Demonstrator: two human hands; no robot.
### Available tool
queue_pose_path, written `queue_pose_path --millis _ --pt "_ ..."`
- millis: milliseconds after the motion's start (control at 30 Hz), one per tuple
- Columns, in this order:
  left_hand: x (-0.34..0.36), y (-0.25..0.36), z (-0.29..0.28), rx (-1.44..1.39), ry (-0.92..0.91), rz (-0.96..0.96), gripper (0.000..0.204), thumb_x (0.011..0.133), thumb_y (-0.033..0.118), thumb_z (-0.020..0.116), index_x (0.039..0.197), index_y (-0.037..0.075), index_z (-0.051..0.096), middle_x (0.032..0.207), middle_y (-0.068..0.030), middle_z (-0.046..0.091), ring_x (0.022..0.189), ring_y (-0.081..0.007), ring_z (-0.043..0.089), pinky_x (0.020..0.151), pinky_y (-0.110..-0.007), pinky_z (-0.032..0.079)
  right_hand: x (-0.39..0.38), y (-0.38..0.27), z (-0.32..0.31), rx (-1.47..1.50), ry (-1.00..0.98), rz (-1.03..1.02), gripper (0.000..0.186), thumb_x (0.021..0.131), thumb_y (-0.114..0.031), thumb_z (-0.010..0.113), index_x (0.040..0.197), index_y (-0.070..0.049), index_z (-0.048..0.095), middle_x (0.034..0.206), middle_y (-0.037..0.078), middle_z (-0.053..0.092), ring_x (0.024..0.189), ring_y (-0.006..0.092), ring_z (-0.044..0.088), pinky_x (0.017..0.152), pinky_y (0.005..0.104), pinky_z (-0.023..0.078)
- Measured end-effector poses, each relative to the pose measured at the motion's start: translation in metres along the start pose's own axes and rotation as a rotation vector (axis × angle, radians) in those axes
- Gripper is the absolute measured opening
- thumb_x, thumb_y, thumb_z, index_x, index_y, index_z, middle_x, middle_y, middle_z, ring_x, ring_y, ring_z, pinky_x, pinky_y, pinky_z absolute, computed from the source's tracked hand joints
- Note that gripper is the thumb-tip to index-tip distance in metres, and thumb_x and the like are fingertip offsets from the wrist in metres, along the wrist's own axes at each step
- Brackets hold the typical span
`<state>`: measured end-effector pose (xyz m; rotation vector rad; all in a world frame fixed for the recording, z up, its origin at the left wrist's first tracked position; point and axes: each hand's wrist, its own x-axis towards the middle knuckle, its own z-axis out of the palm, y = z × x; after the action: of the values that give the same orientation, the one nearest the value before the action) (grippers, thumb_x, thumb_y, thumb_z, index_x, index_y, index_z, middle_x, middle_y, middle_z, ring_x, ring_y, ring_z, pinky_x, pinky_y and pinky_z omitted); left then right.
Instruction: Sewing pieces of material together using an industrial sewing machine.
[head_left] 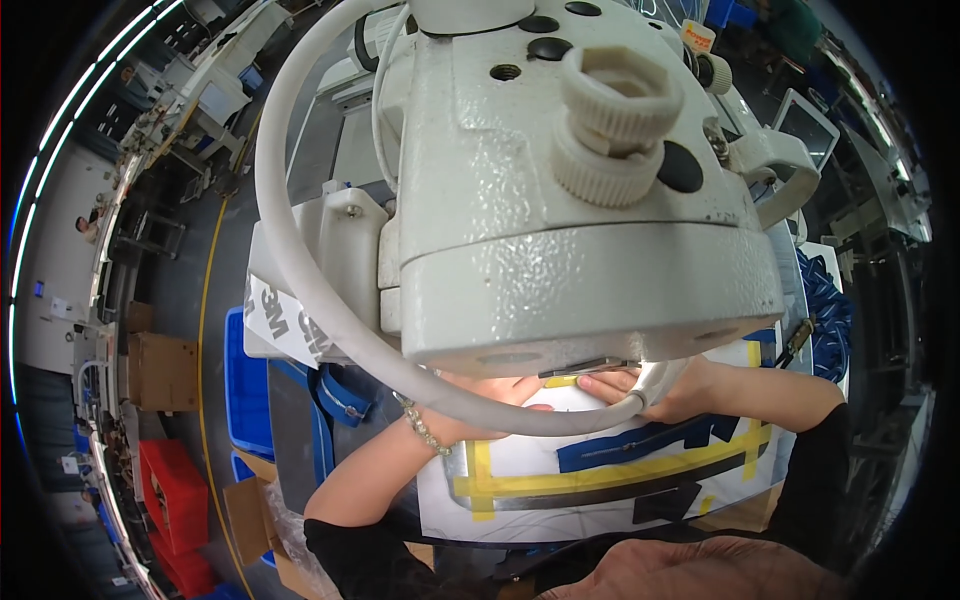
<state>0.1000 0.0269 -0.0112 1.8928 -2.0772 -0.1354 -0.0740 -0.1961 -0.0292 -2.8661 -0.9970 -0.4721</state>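
Observation:
A large off-white sewing machine head [590, 290] fills the middle of the view and hides part of the work beneath it. Under its lower edge, my left hand [500, 390] rests on a white sheet [530, 452] with fingers stretched out, partly covered by a pale hose [330, 325]. My right hand [665, 390] lies opposite, its fingers extended flat toward a short yellow strip [560, 381] between the hands. Neither hand visibly grips anything. Nearer to me, a dark blue zipper strip [630, 446] lies on the sheet, above a curved border of yellow tape [590, 484].
Blue bundled straps [828, 315] lie at the right, beside dark-handled snips [796, 340]. Left of the table stand a blue bin [245, 390], red crates [172, 495] and cardboard boxes [163, 370]. A blue strap with a zipper [340, 402] lies near my left forearm.

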Motion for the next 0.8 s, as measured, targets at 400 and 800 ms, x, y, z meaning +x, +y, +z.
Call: queue_pose_path --millis 400,800 --pt "0.003 -0.002 0.002 -0.025 0.089 0.038 0.025 0.082 0.015 0.054 0.104 0.003 0.061 0.094 -0.0131 0.064 0.090 -0.0241 0.062 0.084 -0.036 0.046 0.007 0.005 0.003 0.269 -0.009 0.166 0.025 0.078 -0.015 0.058 0.103 -0.014 0.063 0.097 0.003 0.063 0.080 0.0197 0.061 0.067 0.0366 0.042" --pt "0.002 -0.011 0.012 0.034 0.141 0.106 0.046 0.091 0.044 0.044 0.081 0.003 0.060 0.085 -0.0117 0.061 0.079 -0.0250 0.060 0.072 -0.039 0.049 0.005 0.011 0.002 0.186 -0.081 0.176 0.022 0.080 -0.024 0.057 0.098 -0.014 0.062 0.098 0.004 0.059 0.084 0.0168 0.055 0.067 0.0363 0.038"
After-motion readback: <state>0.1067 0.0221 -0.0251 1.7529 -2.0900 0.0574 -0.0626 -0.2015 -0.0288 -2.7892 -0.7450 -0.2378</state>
